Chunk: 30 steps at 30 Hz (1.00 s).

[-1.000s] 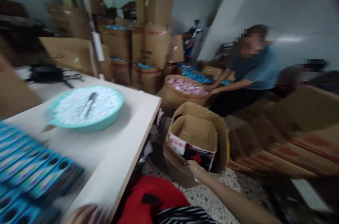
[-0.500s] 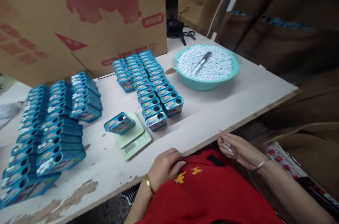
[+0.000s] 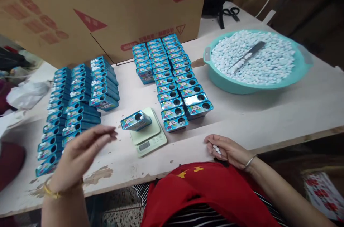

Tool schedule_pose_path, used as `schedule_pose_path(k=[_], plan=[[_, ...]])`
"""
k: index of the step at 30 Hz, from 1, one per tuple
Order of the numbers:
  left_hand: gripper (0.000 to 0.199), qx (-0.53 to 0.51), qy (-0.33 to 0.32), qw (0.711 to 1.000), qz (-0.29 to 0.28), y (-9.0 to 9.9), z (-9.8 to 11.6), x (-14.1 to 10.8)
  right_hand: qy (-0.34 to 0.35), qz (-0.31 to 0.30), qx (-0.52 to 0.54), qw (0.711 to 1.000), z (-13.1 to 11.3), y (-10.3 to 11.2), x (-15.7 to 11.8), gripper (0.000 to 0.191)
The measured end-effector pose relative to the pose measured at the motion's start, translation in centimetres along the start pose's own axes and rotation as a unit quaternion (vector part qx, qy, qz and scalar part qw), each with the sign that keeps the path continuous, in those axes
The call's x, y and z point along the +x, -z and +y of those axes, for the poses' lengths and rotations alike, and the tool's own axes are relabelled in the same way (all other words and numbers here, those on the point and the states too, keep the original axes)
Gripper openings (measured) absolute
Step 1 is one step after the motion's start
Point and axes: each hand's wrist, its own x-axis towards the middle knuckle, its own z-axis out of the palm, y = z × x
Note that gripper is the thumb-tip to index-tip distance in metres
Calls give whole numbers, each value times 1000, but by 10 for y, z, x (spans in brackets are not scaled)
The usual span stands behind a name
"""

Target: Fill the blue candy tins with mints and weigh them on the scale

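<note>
The right hand is resting on the near edge of the worktop, palm up and fingers curled loosely together, cupping a few small white pellets in its grip; a thin bangle is circling the wrist, and the forearm is running off toward the near right. The left hand is hovering above the worktop at near left, wrist bent, fingers stretched out and apart with the tips pointing right, its grip holding nothing; a gold bracelet is sitting on that wrist.

Just right of the left fingertips, a single blue tin is lying tilted on a small pale green scale, its round hole facing up. Just beyond the scale, to its right, rows of blue tins are running toward the far side, and a second block of tins is filling the left of the worktop, partly behind the left hand. At far right, a teal basin is brimming with white pellets, a metal scoop lying across them. A large cardboard box is standing along the far edge, with black scissors to its right.
</note>
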Motion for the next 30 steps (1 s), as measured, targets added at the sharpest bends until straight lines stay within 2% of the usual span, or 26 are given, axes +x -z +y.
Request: schedule_pose_path(k=[2, 5, 6, 9, 11, 14, 16, 19, 22, 25, 28, 30], plan=[[37, 9, -4, 1000, 24, 9, -9, 43, -11, -2, -4, 1000, 0, 1, 5, 39], [45, 62, -11, 996, -57, 0, -25, 115, -21, 5, -14, 1000, 0, 1, 10, 41], [47, 83, -19, 990, -113, -8, -30, 137, -24, 7, -19, 1000, 0, 1, 11, 41], [43, 146, -62, 963, -216, -42, -39, 192, -32, 3, -34, 999, 1, 2, 16, 41], [38, 205, -113, 939, -253, -67, -41, 217, -40, 5, -36, 999, 1, 2, 19, 41], [31, 251, -152, 919, -264, -95, -43, 243, -66, 19, -25, 997, 1, 1, 20, 41], [25, 257, -153, 917, -264, -104, -46, 254, -80, 25, -20, 996, -1, -1, 20, 40], [21, 254, -147, 915, -277, -102, -51, 259, -96, 30, -21, 995, -4, -3, 17, 37], [21, 229, -140, 913, -308, -93, -51, 249, -116, 34, -9, 993, -7, -5, 15, 33], [21, 186, -141, 900, -368, -88, -43, 230, -132, 40, 11, 990, -8, -6, 14, 31], [24, 194, -145, 874, -421, -98, -32, 217, -138, 53, 33, 988, -8, -7, 14, 29], [29, 245, -141, 857, -430, -108, -26, 214, -134, 59, 33, 989, -8, -8, 14, 29]])
